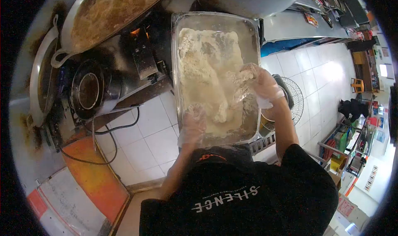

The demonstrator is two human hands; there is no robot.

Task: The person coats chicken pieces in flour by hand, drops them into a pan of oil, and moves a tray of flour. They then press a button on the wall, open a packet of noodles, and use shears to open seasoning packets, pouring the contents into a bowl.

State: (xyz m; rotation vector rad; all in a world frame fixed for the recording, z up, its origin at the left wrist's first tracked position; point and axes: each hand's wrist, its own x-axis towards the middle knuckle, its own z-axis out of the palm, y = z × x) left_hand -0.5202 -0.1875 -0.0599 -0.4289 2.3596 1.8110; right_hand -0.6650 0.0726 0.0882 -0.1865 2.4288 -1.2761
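A deep rectangular metal tray (177,91) holds a bed of pale flour (211,99), heaped higher at its far left. My right hand (265,87), in a clear plastic glove, reaches over the tray's right side. Its fingers are closed around a lumpy flour-coated piece of food (243,79); what is under the coating cannot be told. Another floury lump (221,113) lies in the flour near the middle. My left hand (194,122), also gloved and dusted white, is at the tray's near left corner, low over the flour. Motion smears its fingers.
At upper left, a large pan of bubbling oil (112,18) sits over a lit burner. A round burner (89,91) and a cable (124,128) are to the left. Beyond the tray stands a large metal pot (240,2). A wire strainer (296,99) is beside my right forearm.
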